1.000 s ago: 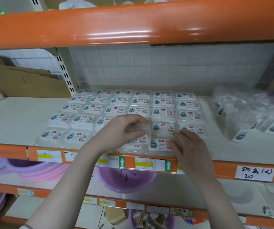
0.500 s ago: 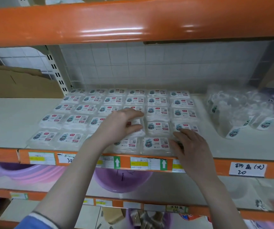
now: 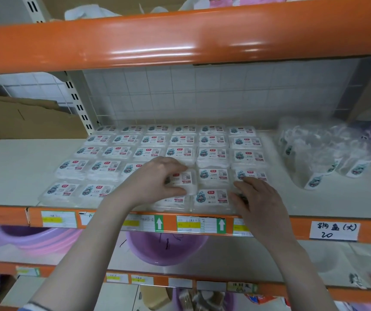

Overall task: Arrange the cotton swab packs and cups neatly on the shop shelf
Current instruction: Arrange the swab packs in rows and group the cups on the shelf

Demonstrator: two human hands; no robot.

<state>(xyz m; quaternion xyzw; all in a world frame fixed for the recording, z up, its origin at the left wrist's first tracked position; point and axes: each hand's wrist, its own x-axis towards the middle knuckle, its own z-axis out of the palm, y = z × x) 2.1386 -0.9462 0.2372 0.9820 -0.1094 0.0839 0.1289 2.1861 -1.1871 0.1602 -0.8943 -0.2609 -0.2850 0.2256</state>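
Clear cotton swab packs (image 3: pixel 212 153) with printed labels lie in neat rows on the white shelf (image 3: pixel 18 171). My left hand (image 3: pixel 155 180) grips one cotton swab pack (image 3: pixel 185 181) in the second row from the front, thumb under its near edge and fingers over its top. My right hand (image 3: pixel 258 198) rests with spread fingers on the front right packs, hiding the corner one. A pile of clear plastic cups (image 3: pixel 319 151) in wrapping lies at the right of the shelf.
An orange beam (image 3: pixel 180 39) crosses overhead, and another orange rail (image 3: pixel 292 227) with price tags fronts the shelf. Purple basins (image 3: pixel 164 250) sit on the shelf below. Cardboard (image 3: pixel 23 117) leans at the back left. A wire grid (image 3: pixel 202 95) backs the shelf.
My left hand has lowered the pack it holds and set it further back into the row. My right hand stays on the front right packs. The camera has shifted slightly.
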